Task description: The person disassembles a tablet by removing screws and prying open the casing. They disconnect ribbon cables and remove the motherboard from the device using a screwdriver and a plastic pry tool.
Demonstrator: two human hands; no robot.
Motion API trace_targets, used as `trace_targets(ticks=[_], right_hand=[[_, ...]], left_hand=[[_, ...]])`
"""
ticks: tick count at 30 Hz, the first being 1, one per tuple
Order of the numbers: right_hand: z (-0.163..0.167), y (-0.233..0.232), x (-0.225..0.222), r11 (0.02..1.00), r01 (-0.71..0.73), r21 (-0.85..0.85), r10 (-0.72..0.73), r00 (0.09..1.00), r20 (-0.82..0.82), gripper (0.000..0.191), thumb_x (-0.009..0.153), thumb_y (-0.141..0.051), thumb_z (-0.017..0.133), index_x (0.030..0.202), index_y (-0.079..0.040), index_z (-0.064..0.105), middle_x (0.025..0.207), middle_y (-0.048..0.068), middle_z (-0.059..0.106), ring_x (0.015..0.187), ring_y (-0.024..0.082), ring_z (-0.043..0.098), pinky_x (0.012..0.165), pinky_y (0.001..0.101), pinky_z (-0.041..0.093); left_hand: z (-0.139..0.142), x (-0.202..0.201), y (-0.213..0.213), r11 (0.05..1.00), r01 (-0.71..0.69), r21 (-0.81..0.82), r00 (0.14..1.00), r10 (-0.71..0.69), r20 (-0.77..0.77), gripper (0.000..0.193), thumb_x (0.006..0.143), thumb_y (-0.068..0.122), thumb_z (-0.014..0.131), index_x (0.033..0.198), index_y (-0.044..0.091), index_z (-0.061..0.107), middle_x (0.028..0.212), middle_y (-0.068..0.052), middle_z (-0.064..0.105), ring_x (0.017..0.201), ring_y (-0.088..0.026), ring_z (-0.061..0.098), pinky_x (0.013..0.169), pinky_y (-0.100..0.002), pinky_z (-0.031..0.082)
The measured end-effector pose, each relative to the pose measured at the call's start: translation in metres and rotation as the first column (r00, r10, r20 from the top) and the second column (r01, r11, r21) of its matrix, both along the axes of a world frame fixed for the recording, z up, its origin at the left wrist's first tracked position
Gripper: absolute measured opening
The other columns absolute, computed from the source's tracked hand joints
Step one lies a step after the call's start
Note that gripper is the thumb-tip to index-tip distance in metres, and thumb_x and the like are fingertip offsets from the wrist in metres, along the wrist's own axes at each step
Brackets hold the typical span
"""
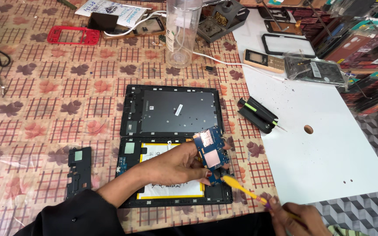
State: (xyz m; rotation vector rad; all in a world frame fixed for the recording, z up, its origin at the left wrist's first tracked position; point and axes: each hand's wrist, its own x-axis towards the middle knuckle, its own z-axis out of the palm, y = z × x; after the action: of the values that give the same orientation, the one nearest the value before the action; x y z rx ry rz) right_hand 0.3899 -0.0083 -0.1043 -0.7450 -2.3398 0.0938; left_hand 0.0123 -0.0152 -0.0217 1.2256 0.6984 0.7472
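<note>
Circuit board lifted from opened tablet.
Left hand (178, 165) grips blue circuit board (211, 148) above tablet (171, 199); right hand (296, 220) grips yellow tool (241, 189).

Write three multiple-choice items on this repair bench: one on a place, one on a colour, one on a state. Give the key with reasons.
1. Where does the red phone frame lie?
A. far left part of the table
B. on the white board
C. inside the opened tablet

2. What colour is the tip of the tool in the right hand?
A. green
B. yellow
C. red

3. How is the blue circuit board?
A. lying flat on the white board
B. tucked under the clear bottle
C. lifted in the left hand above the opened tablet

Key:
1 A, it sits on the patterned cloth near the far edge, left of the clear bottle.
2 B, the blade that points at the board is yellow.
3 C, the fingers hold it tilted up over the tablet's right side.
</note>
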Motion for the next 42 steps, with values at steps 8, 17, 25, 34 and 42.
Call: trace_targets(ticks=[8, 17, 25, 34, 42], right_hand=[[-0.04, -0.01, 0.021, 0.998, -0.015, 0.056, 0.009, 0.995, 0.102, 0.034, 0.081, -0.016, 0.079, 0.114, -0.011, 0.074, 0.067, 0.011, 0.071, 0.057, 0.021, 0.073, 0.054, 0.0403, 0.062], [-0.038, 0.003, 0.027, 0.99, -0.129, -0.052, 0.136, 0.979, 0.155, 0.045, 0.077, -0.014, 0.079, 0.12, -0.008, 0.069, 0.069, 0.018, 0.073, 0.056, 0.025, 0.076, 0.051, 0.0399, 0.063], [-0.031, 0.005, 0.029, 0.997, -0.008, -0.082, 0.024, 0.981, 0.191, 0.038, 0.07, -0.012, 0.082, 0.107, -0.009, 0.078, 0.055, 0.008, 0.066, 0.043, 0.019, 0.069, 0.044, 0.0396, 0.059], [0.012, 0.004, 0.031, 0.995, 0.038, -0.093, -0.031, 0.997, 0.075, 0.037, 0.072, -0.018, 0.088, 0.106, -0.032, 0.083, 0.083, -0.008, 0.065, 0.079, 0.006, 0.067, 0.068, 0.0259, 0.06], [0.084, 0.029, -0.045, 0.97, -0.169, -0.176, 0.178, 0.983, 0.037, 0.03, 0.066, -0.007, 0.085, 0.095, -0.016, 0.081, 0.089, 0.003, 0.07, 0.074, 0.012, 0.068, 0.053, 0.0243, 0.059]], left_hand=[[-0.006, 0.0, 0.001, 0.999, 0.003, -0.038, 1.0, -0.002, 0.031, 0.069, 0.096, -0.012, 0.052, 0.158, 0.012, 0.033, 0.152, -0.009, 0.048, 0.132, -0.022, 0.056, 0.102, -0.036, 0.058], [0.001, 0.002, 0.002, 0.996, -0.005, -0.094, 1.0, 0.007, 0.025, 0.071, 0.096, -0.01, 0.049, 0.159, 0.015, 0.029, 0.154, -0.006, 0.047, 0.126, -0.02, 0.059, 0.1, -0.036, 0.055], [-0.002, -0.001, 0.004, 0.997, -0.011, -0.08, 0.999, 0.007, -0.05, 0.072, 0.096, -0.004, 0.052, 0.16, 0.016, 0.029, 0.138, -0.008, 0.055, 0.117, -0.017, 0.064, 0.097, -0.033, 0.057], [0.004, -0.002, 0.0, 0.998, -0.021, -0.056, 1.0, 0.021, -0.002, 0.093, 0.087, -0.01, 0.054, 0.158, 0.024, 0.005, 0.125, -0.01, 0.054, 0.089, -0.015, 0.065, 0.078, -0.034, 0.066], [0.012, 0.0, 0.0, 0.996, 0.02, -0.091, 0.991, -0.032, -0.131, 0.053, 0.106, 0.022, 0.044, 0.155, 0.012, 0.026, 0.1, -0.008, 0.05, 0.079, -0.015, 0.066, 0.07, -0.032, 0.067]])
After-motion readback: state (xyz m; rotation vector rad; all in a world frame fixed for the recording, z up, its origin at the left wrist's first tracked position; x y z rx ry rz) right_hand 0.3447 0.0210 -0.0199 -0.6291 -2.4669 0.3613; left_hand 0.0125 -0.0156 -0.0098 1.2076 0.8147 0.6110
